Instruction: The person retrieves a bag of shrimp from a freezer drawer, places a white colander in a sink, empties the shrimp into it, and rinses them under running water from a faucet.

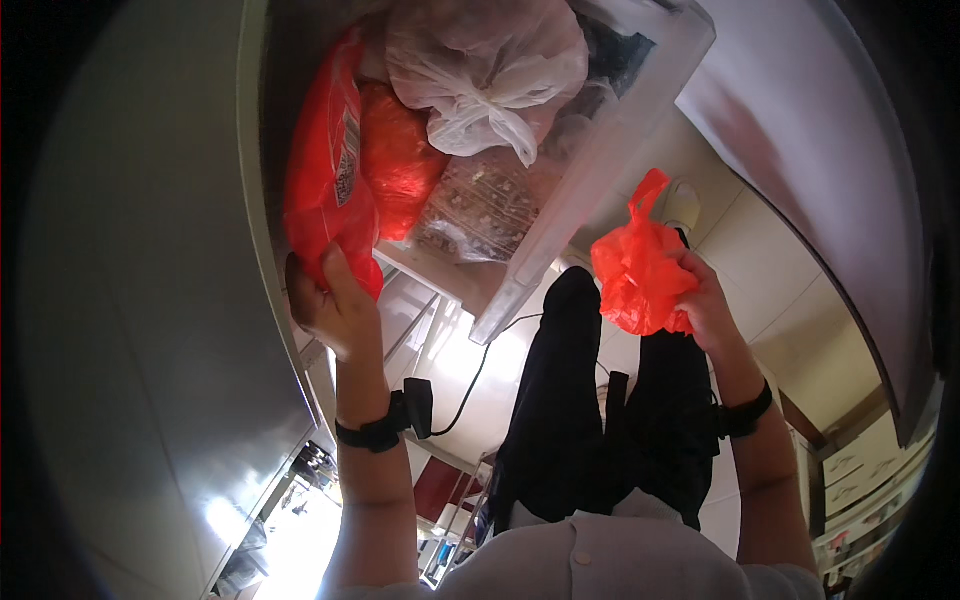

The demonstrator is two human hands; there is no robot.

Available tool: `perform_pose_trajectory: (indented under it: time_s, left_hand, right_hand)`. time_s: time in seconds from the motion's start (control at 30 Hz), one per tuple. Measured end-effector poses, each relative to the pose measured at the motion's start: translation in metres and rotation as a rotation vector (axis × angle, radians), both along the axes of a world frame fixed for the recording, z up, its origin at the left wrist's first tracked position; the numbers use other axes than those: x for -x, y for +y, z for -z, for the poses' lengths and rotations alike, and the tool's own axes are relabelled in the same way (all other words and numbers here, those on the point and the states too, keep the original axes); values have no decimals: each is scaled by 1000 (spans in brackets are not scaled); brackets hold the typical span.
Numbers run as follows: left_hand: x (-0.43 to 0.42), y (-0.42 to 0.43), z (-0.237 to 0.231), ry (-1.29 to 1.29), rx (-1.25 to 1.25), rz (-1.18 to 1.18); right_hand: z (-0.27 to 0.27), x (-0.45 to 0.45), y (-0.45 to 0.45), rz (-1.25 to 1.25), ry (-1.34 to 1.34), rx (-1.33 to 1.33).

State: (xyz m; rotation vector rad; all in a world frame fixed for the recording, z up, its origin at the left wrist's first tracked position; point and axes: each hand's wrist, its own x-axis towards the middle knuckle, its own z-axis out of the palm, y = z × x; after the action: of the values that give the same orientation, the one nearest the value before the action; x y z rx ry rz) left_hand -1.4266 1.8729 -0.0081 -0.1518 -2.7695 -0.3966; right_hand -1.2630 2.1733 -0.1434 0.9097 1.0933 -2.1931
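My left hand [337, 307] grips the lower end of a glossy red plastic package [322, 180], which bears a printed label and stands upright along the drawer's left side. At the right, my right hand [701, 300] holds a small red plastic bag [641, 277] by its side, above my legs. One loop handle of this bag sticks up; its contents are hidden. The pulled-out translucent freezer drawer [592, 172] also holds a knotted white plastic bag [487, 67], another red bag [401, 161] and a clear bag of brownish food [480, 206].
A grey panel [150, 262] rises close on the left of the drawer. On the right, a pale door [810, 172] curves past the tiled floor [795, 300]. A black cable [472, 394] hangs near my left wrist. Behind me stands a metal rack [461, 517].
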Motion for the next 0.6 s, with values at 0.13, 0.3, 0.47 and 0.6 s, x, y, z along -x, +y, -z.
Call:
perform_pose_trajectory:
  time_s: [0.13, 0.3, 0.47, 0.6]
  left_hand:
    - [0, 0, 1, 36, 11, 37]
    - [0, 3, 0, 23, -32, -19]
    - [0, 5, 1, 23, -28, -20]
    - [0, 8, -2, 10, -78, -34]
  right_hand:
    - [0, -2, 5, 11, -30, 36]
    - [3, -5, 6, 32, 4, 45]
    - [5, -7, 6, 42, -2, 26]
    - [4, -7, 8, 34, 7, 35]
